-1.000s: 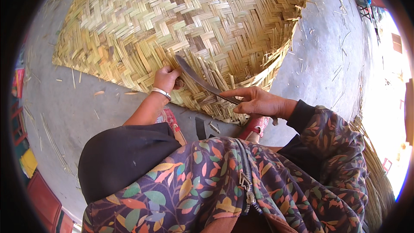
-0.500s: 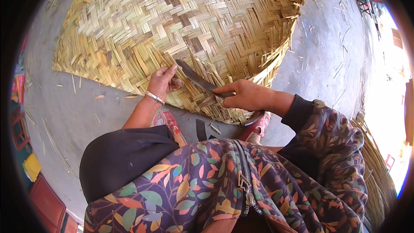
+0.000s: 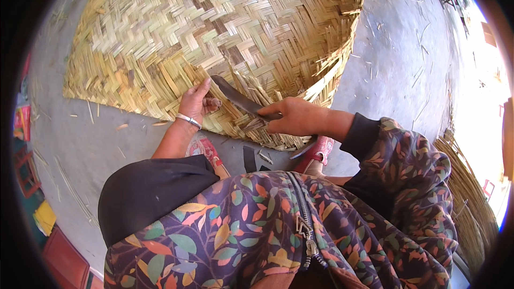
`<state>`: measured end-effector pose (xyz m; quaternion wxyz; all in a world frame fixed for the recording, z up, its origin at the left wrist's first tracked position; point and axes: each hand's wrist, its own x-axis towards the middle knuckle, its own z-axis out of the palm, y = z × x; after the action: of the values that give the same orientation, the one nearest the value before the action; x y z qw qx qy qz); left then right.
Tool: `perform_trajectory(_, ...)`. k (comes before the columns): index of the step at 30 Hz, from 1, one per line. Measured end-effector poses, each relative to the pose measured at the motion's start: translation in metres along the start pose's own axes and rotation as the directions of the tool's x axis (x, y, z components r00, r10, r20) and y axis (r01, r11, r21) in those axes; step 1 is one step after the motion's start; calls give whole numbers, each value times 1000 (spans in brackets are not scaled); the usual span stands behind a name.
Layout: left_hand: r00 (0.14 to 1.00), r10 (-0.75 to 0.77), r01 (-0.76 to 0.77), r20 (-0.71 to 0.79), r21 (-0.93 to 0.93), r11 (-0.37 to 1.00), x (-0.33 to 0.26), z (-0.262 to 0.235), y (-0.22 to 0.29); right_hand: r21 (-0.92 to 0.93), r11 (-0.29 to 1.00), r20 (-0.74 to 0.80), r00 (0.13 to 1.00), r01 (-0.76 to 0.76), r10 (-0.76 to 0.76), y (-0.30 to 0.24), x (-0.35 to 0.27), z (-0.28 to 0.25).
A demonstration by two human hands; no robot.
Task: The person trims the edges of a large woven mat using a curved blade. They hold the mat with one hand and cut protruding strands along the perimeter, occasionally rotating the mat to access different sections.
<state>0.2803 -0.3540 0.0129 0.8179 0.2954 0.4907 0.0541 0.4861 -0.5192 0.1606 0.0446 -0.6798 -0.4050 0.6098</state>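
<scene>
Shifted leftward since the earlier frame: right hand (image 3: 294,114), wrapped around curved blade (image 3: 235,96). Blade slants up-left over woven mat (image 3: 225,35), tip just beside left hand (image 3: 197,101), fingers curled, hold unclear.

A smooth grey floor (image 3: 396,75) carries a large woven mat (image 3: 214,21), its right edge curling upward. Loose slivers (image 3: 69,184) lie scattered to both sides, and a bundle of long dry stalks (image 3: 468,200) rests at the lower right. Near the mat's lower edge are a dark strip (image 3: 249,159) and red shoes (image 3: 321,151).
</scene>
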Motion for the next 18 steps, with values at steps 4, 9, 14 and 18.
perform_trajectory(4, 999, -46, 46, -26, 14, 999, 2, 0, -1, -31, 999, -37, 999, 30, -31, -1, 2, 9)
perform_trajectory(9, 999, -36, 36, -3, 13, 999, 4, -3, -1, -48, 999, -50, 999, -1, -1, -2, -4, 10)
perform_trajectory(14, 999, -31, 31, 12, 6, 999, 0, -3, 2, -17, 999, -4, 999, 51, -51, -1, 7, -8)
perform_trajectory(18, 999, -35, 35, 19, 5, 999, -1, 2, 3, -91, 995, -80, 996, 27, -34, -1, 8, 11)
